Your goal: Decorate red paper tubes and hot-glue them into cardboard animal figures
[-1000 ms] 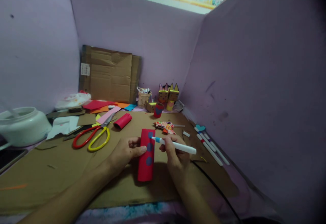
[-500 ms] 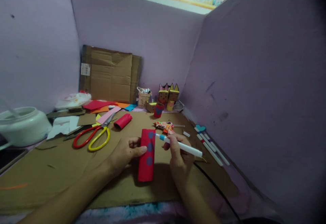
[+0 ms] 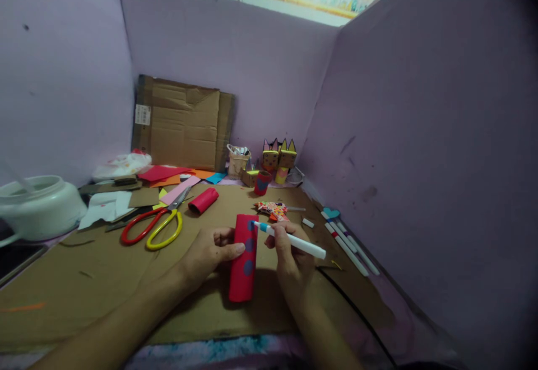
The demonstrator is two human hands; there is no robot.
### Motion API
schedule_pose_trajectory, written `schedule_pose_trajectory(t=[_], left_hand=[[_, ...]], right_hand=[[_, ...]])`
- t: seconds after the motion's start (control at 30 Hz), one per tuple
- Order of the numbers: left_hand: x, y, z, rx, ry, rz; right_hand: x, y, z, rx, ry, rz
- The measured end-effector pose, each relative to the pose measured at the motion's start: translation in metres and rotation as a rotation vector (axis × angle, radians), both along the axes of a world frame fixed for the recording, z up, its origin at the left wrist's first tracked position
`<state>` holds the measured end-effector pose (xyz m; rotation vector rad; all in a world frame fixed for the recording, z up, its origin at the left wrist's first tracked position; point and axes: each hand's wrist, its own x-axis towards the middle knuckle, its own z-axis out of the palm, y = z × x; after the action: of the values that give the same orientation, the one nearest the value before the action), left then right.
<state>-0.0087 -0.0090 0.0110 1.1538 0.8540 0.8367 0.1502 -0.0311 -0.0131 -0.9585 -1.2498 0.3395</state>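
A red paper-covered tube with three bluish-purple dots along its side is held by my left hand, thumb on the front and fingers curled behind its left edge. My right hand grips a white marker with a blue band near its tip. The marker's tip meets the top dot, near the tube's upper right edge. Just beyond my right hand lies a flower-patterned glue gun. Another red tube rests on its side farther back on the cardboard sheet.
Red-and-yellow-handled scissors lie left of my hands. White markers line the right wall, and a black cord runs toward the front. A white pot stands far left. Cardboard figures and a small red cup are at the back.
The red tube has turned slightly in my left hand, its dots now nearer the right edge. The marker's rear end has swung left and its tip has shifted a little left.
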Motion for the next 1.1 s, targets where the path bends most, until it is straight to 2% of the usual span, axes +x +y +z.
schedule_pose_trajectory(t=[0.4, 0.83, 1.1], left_hand=[[-0.0001, -0.0006, 0.0017, 0.01, -0.006, -0.012], [0.0001, -0.0002, 0.002, -0.004, 0.0, 0.004], [-0.0005, 0.0005, 0.0002, 0.009, -0.003, 0.006]], right_hand=[[0.0005, -0.0047, 0.0075, -0.026, -0.06, 0.051], [0.0016, -0.0073, 0.0082, -0.053, -0.077, 0.086], [0.0015, -0.0015, -0.0006, -0.033, 0.004, 0.042]])
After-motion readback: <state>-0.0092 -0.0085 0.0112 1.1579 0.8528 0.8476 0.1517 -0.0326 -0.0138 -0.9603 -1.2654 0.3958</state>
